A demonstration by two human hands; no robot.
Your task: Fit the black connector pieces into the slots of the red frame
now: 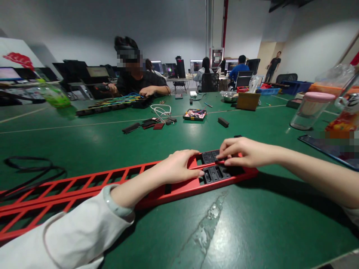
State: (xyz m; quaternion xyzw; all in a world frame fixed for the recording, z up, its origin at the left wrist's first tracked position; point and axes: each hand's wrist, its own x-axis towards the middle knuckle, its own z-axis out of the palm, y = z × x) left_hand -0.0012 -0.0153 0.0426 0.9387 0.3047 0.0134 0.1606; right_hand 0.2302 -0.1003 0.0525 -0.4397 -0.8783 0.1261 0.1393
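Observation:
A long red slotted frame (157, 198) lies across the green table, with two rows of openings. Near its right end, black socket-like modules (214, 175) sit in both rows. My left hand (179, 166) holds the frame from above, the fingers at its far edge and the thumb beside the near row of modules. My right hand (244, 151) bends over the far row, its fingers closed at a black module (208, 157) row. The fingertips partly hide what they grip there.
A black cable (33, 168) loops at the left. Beyond the frame are dark red and black pieces (151, 123), a white cable (162, 112), a small tray (195, 114) and a black block (223, 122). A pink-lidded jar (311, 112) stands right. Across the table sits a person (137, 80).

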